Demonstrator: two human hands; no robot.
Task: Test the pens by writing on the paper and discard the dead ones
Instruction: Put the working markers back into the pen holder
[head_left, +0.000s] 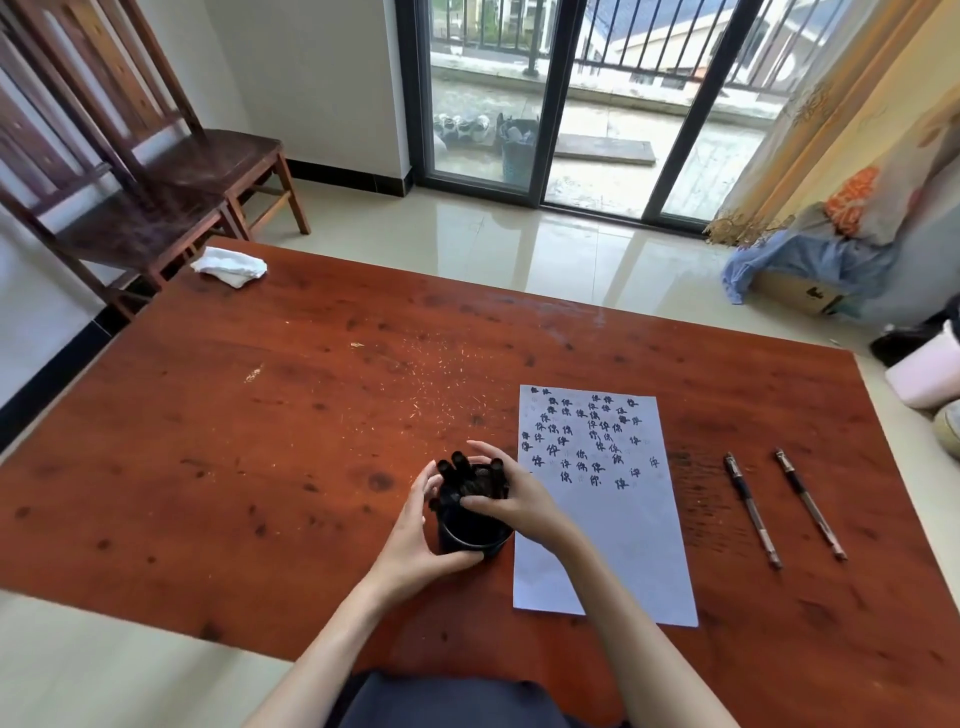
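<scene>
on the red wooden table (260, 467) left hand (415, 540) grips the pen holder (470, 538); right hand (511, 499) pinches pens (467, 480).

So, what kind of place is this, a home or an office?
Most likely a room in a home. A wooden table stands on a tiled floor, with wooden chairs beside it, and a sliding glass door with a curtain opens onto a balcony where shoes lie.

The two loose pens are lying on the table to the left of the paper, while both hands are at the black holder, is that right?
Not quite. In the head view, the two loose pens lie right of the paper, not left. Both hands, left and right, are at the black holder.
</scene>
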